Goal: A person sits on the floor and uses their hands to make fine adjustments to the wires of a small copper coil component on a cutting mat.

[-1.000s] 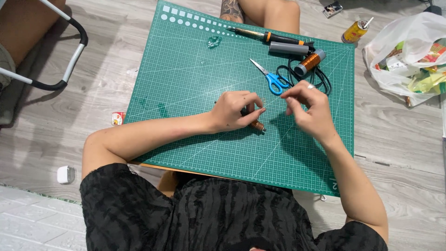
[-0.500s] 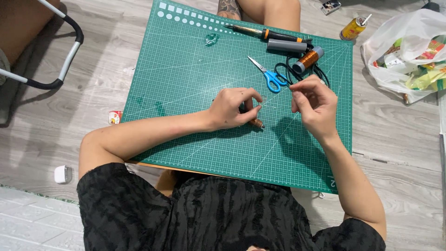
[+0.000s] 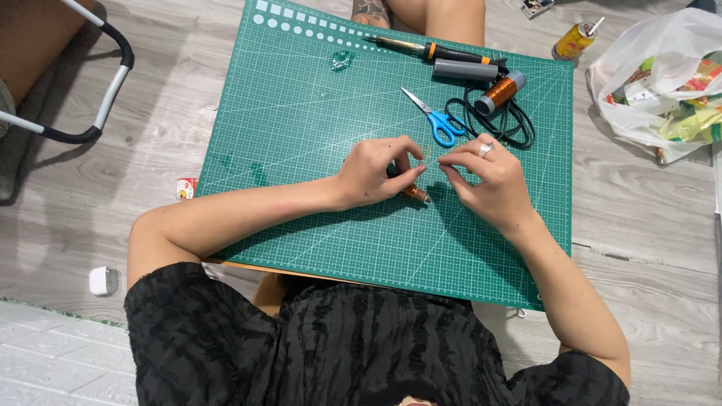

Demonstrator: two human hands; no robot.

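My left hand (image 3: 376, 171) rests on a green cutting mat (image 3: 301, 128) and grips a small copper-wound coil (image 3: 414, 194), whose end sticks out below my fingers. My right hand (image 3: 485, 177) is just right of it, fingertips pinched together as if on a thin wire running to the coil; the wire itself is too fine to see clearly. A ring sits on one right finger.
Blue-handled scissors (image 3: 438, 120), a copper wire spool (image 3: 499, 92), a black cable (image 3: 519, 128), a grey cylinder (image 3: 464, 70) and a soldering iron (image 3: 429, 49) lie at the mat's far side. A plastic bag (image 3: 662, 75) and small yellow can (image 3: 573, 40) are at right. Another person's legs (image 3: 444, 15) are beyond the mat.
My right hand has drawn down and closer to my left hand, fingertips now nearly meeting over the coil. My left hand has kept its grip and barely moved.
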